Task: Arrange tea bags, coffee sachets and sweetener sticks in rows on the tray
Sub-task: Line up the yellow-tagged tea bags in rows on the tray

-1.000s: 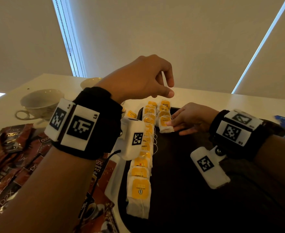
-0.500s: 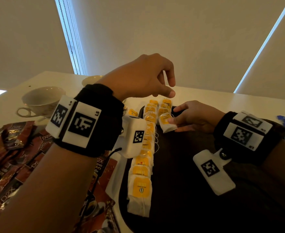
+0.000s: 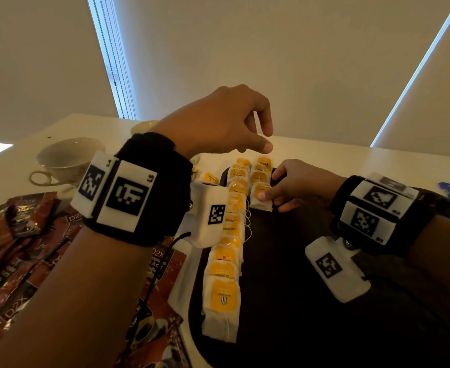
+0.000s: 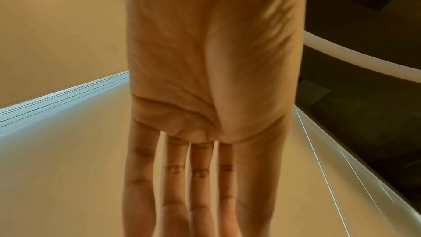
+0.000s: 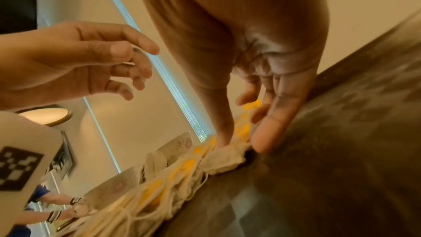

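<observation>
Two rows of tea bags (image 3: 226, 264) lay on our tray (image 3: 298, 301); our right hand (image 3: 295, 185) pressed the second row's nearest bag (image 3: 261, 196) flat, fingers straight. Our left hand (image 3: 218, 123) hovered above, its grip loosely curled and holding nothing. Next, we judged, another bag should join that short row.

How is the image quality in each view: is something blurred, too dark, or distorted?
Head view: dim, warm light; the dark tray loses detail, though the tea bags read clearly. Left wrist view: the left hand fills the frame, soft and stretched by the wide lens. Right wrist view: the tray surface is smeared by blur; the right hand is fairly sharp.
</observation>
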### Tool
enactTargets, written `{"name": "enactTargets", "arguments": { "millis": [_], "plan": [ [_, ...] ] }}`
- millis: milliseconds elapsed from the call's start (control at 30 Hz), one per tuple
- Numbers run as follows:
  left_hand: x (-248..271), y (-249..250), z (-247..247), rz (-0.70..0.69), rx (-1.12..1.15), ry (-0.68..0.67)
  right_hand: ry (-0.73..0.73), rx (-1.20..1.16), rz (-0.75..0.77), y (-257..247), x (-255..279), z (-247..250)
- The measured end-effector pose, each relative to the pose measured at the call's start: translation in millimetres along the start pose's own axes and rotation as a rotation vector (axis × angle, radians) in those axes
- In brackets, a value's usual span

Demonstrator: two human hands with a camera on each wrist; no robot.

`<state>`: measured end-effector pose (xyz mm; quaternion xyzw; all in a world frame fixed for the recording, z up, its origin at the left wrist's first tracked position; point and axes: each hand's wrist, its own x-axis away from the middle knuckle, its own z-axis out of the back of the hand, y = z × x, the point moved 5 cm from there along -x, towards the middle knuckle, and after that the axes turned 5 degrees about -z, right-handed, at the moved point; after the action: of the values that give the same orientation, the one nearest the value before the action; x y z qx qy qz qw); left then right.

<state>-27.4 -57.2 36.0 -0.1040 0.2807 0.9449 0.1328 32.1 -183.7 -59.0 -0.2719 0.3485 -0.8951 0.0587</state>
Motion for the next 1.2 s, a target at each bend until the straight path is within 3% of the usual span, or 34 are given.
{"name": "enactTargets", "arguments": {
  "millis": [267,633,833,967,1200],
  "plan": [
    [2.5,-3.5,7.6,0.024,0.017,0.021,-0.136,0.127,0.020,-2.7,1.9,-1.0],
    [8.2,-13.3,21.6,0.066,0.015,0.061,-0.044,0.169,0.128,-11.5,-4.0,-2.4],
    [17.1,-28.2,41.1,0.124,0.009,0.111,0.023,0.241,0.227,-20.7,26.8,19.4],
    [21.6,-43.8,50.4,0.189,-0.014,0.129,0.027,0.026,0.329,-22.6,55.3,44.9],
    [22.6,-65.0,36.9,0.325,-0.071,0.000,0.030,-0.201,0.406,2.4,73.6,105.1]
  ]
}}
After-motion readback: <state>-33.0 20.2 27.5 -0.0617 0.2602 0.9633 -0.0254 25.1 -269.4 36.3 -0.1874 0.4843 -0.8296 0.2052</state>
